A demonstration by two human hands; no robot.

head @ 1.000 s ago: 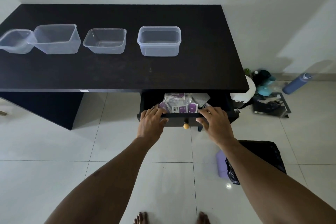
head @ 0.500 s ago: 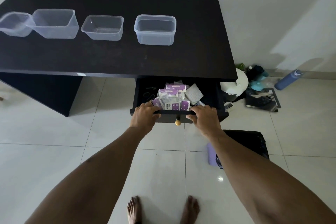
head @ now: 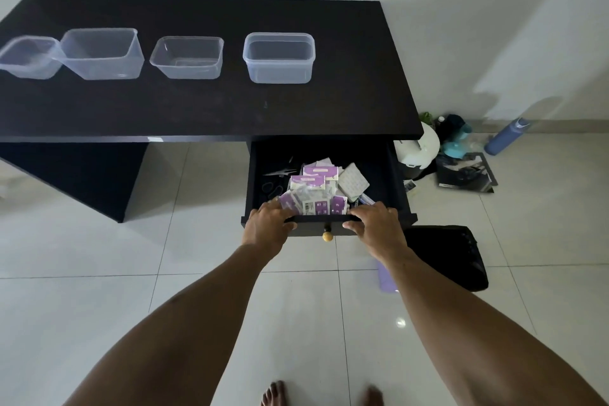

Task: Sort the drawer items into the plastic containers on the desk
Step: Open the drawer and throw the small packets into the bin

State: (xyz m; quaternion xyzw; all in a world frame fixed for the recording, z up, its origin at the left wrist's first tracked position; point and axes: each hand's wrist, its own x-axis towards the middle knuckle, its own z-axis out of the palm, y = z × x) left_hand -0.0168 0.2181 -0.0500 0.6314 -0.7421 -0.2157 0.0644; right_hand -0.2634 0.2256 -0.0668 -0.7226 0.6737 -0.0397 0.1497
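White tiles (head: 99, 241) surround the dark table (head: 329, 102), with containers (head: 278, 58) at 10 o'clock. The left hand (head: 265, 229) and right hand (head: 375, 229) grip the drawer (head: 313, 228) front under its 5 o'clock corner. It is best to pull evenly, so the packets (head: 316, 189) inside do not spill.

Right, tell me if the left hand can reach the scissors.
Probably yes: the drawer stands open and the scissors lie uncovered left of the packets, just beyond the left hand on the drawer front.
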